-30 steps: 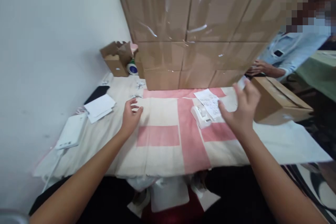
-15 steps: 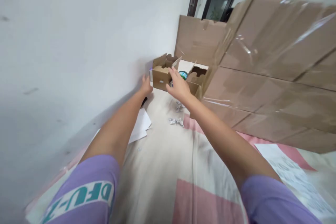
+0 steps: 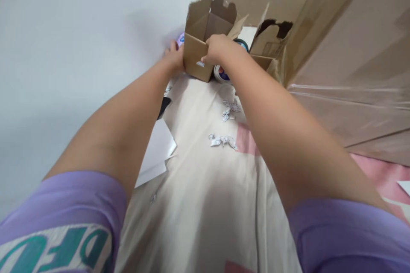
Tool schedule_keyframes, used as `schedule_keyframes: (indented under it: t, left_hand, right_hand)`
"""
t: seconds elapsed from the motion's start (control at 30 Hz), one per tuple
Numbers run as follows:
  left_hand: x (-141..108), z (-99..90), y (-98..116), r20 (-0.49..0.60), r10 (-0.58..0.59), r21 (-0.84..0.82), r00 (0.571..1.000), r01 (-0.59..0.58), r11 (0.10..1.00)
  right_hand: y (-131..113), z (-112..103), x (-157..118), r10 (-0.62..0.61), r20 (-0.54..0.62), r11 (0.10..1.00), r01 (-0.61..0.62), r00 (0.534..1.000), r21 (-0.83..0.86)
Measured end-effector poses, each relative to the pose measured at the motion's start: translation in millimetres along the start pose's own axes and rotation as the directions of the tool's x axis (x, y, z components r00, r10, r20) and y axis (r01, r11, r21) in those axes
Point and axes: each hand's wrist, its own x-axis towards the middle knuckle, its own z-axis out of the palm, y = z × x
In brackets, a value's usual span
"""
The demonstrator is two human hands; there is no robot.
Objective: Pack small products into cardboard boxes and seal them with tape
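Observation:
An open brown cardboard box point(image 3: 196, 56) stands near the white wall, its flaps raised. My left hand point(image 3: 174, 56) is at its left side, beside a purple item point(image 3: 181, 39) that is partly hidden. My right hand point(image 3: 221, 50) grips the box's front right edge, thumb on the front face near a small white label. Just right of the box, below my right hand, lies a round can-like item point(image 3: 221, 75). Behind my right wrist a round item with a dark rim point(image 3: 241, 44) shows in part.
A second open box point(image 3: 265, 47) stands to the right, against large taped cartons point(image 3: 358, 72). Crumpled paper bits point(image 3: 224, 140) and white sheets point(image 3: 157, 149) lie on the bedsheet point(image 3: 198, 204). A black object point(image 3: 164, 106) is by my left forearm.
The view has moved closer to the boxes. My right hand has gone from resting open over the box's right side to gripping its edge. My left hand stays at the left side.

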Motion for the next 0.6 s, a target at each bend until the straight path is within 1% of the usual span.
schedule_keyframes:
  t: [0.07, 0.13, 0.23, 0.33, 0.4, 0.5, 0.57, 0.6]
  left_hand:
    - [-2, -4.0, 4, -0.009, -0.029, 0.043, 1.0, 0.029, 0.999]
    - [-2, -9.1, 8, 0.009, -0.043, 0.032, 0.999, 0.043, 0.999]
    - [0, -15.1, 14, 0.021, -0.057, -0.018, 0.998, 0.058, 0.998]
    - [-4, -15.2, 20, -0.061, -0.081, -0.063, 0.995, 0.077, 0.995]
    - [-10, -12.7, 28, -0.114, -0.101, -0.084, 0.988, 0.091, 0.992]
    - [-25, -11.9, 44, -0.152, -0.116, -0.082, 0.982, 0.104, 0.991]
    - [-38, -18.7, 54, -0.178, -0.11, -0.097, 0.978, 0.094, 0.991]
    - [-46, -25.4, 58, -0.196, -0.099, -0.113, 0.976, 0.078, 0.991]
  right_hand:
    - [-4, 0, -1, 0.015, 0.01, 1.0, -0.015, 1.0, 0.002]
    - [-6, 3, -3, 0.032, -0.001, 0.999, -0.032, 0.999, 0.002]
    - [-5, 14, -10, 0.054, -0.083, 0.997, -0.05, 0.995, 0.054]
    - [-2, 25, -20, 0.066, -0.172, 0.992, -0.046, 0.983, 0.119]
    - [2, 28, -28, 0.057, -0.204, 0.991, -0.031, 0.977, 0.13]
    - [3, 23, -45, 0.022, -0.229, 0.993, 0.005, 0.973, 0.114]
    - [-1, 10, -66, -0.036, -0.255, 0.995, 0.059, 0.966, 0.082]
    - [-4, 1, -80, -0.067, -0.271, 0.994, 0.087, 0.96, 0.061]
